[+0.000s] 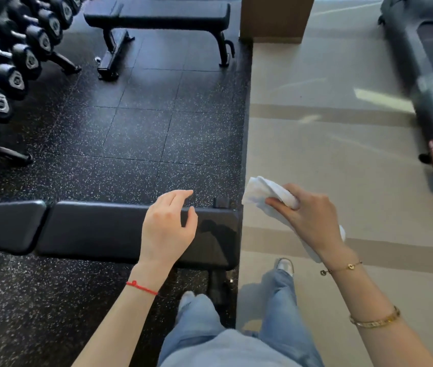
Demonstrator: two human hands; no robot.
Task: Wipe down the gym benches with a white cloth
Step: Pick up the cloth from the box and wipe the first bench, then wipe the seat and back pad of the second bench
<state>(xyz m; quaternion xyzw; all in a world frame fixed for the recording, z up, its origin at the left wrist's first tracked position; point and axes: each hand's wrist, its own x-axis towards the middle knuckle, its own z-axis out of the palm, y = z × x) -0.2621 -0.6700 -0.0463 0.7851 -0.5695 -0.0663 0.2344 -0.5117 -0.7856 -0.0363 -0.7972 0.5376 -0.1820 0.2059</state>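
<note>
White cloth (268, 197) gripped in right hand (308, 221) beside bench (98, 226) end; left hand (166, 226) relaxed, fingers loose, above pad.

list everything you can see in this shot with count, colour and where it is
padded adjustable gym bench: one, black, near, running left to right under the left hand
flat padded gym bench: one, black, far, top centre
rack of hex dumbbells: one rack, at least eight black dumbbells showing, left edge
speckled rubber floor tiles: black with white flecks, left half
smooth floor: beige with darker stripes, right half
treadmill: one, dark grey, top right, partly cut off
brown column base: one, top centre-right
crumpled white cloth: one, gripped in the right hand, off the bench end
left hand: relaxed, over the bench
right hand: holding the cloth
</note>
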